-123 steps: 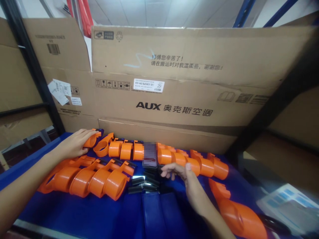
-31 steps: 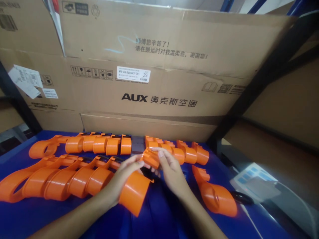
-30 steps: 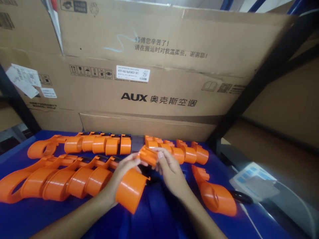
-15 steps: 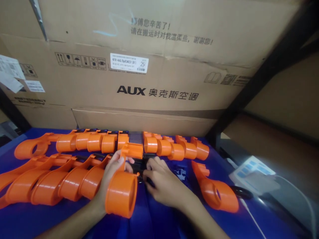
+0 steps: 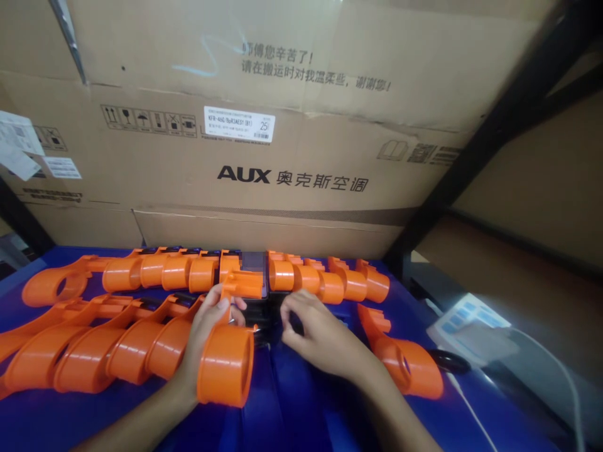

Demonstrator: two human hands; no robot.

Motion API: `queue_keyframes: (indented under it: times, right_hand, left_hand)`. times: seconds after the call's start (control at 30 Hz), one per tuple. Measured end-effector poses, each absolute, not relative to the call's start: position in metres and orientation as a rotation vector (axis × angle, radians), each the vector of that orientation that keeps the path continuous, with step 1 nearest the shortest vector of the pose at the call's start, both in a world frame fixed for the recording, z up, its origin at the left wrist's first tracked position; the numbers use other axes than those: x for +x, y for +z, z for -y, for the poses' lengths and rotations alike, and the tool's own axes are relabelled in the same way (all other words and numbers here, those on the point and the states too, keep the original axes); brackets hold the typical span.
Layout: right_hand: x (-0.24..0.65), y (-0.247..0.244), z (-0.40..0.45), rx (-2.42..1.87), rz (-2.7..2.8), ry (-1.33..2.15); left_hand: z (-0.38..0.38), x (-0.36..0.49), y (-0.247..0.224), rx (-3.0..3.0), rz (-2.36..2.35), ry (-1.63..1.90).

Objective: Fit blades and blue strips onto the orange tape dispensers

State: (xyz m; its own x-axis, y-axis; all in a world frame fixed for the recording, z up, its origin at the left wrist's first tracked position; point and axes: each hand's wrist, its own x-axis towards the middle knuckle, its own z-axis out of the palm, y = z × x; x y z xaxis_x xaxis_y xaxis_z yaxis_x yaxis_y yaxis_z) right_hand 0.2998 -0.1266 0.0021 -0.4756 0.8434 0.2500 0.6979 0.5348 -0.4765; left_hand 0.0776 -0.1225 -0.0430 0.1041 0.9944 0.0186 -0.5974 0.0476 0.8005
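Observation:
An orange plastic part (image 5: 225,364) with a wide ring at its lower end and a ribbed block on top is held upright in my left hand (image 5: 203,333). Just right of it, my right hand (image 5: 313,326) is curled with thumb and fingertips brought together; whatever they pinch is too small or hidden to name. Black pieces (image 5: 258,311) lie between the two hands, partly covered by the left fingers and the orange part. Similar orange parts (image 5: 89,358) stand in a row on the left, and more (image 5: 330,285) line the back.
A blue surface (image 5: 264,402) carries everything. Behind it stands a large cardboard box (image 5: 292,220). At the right are a single orange part (image 5: 417,370), a black oval object (image 5: 450,361), a white-and-blue packet (image 5: 471,320) and a white cable (image 5: 568,370). Black posts (image 5: 471,157) frame the sides.
My right hand has shifted slightly right and up, covering the small dark blue piece near it. The left hand still holds the orange part. The whole view has shifted a little.

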Motion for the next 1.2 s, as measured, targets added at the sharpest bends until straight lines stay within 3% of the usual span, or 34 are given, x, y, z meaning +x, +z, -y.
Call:
queue_keyframes:
  times: [0.73, 1.03, 1.2]
  right_hand:
    - [0.307, -0.003, 0.121, -1.226, 2.473, 0.268]
    - [0.298, 0.006, 0.125, -1.089, 1.679, 0.872]
    - [0.292, 0.006, 0.123, -1.038, 1.349, 1.005]
  left_hand:
    - [0.129, 0.084, -0.04, 0.865, -0.753, 1.308]
    - [0.139, 0.088, -0.034, 0.839, -0.794, 1.24]
    - [0.136, 0.089, -0.036, 0.847, -0.827, 1.215]
